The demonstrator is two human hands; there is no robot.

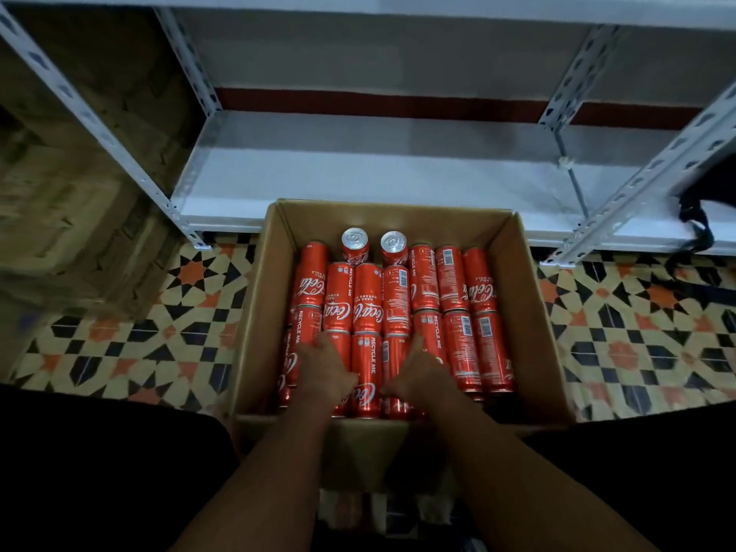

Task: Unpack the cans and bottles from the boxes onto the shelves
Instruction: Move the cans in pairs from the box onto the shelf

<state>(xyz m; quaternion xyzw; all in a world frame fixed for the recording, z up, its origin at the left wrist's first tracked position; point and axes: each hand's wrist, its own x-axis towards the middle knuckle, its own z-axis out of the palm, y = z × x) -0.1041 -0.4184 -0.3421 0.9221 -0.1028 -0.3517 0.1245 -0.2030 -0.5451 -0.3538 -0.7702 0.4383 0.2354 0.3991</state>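
left hand (324,362) and right hand (418,372), fingers resting on cans (368,300)

We've got the box (529,312) on the floor (119,344) right in front of the shelf (358,185). Cans (398,300) lie inside it in rows, two upright cans (354,243) at the back, both our hands on the nearest row.

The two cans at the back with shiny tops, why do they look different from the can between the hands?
The back cans stand upright, showing silver lids with pull tabs; the middle can lies on its side, showing its red label. The back cans sit apart from both hands; the middle can lies between the left hand and right hand. All are red cola cans in one box.
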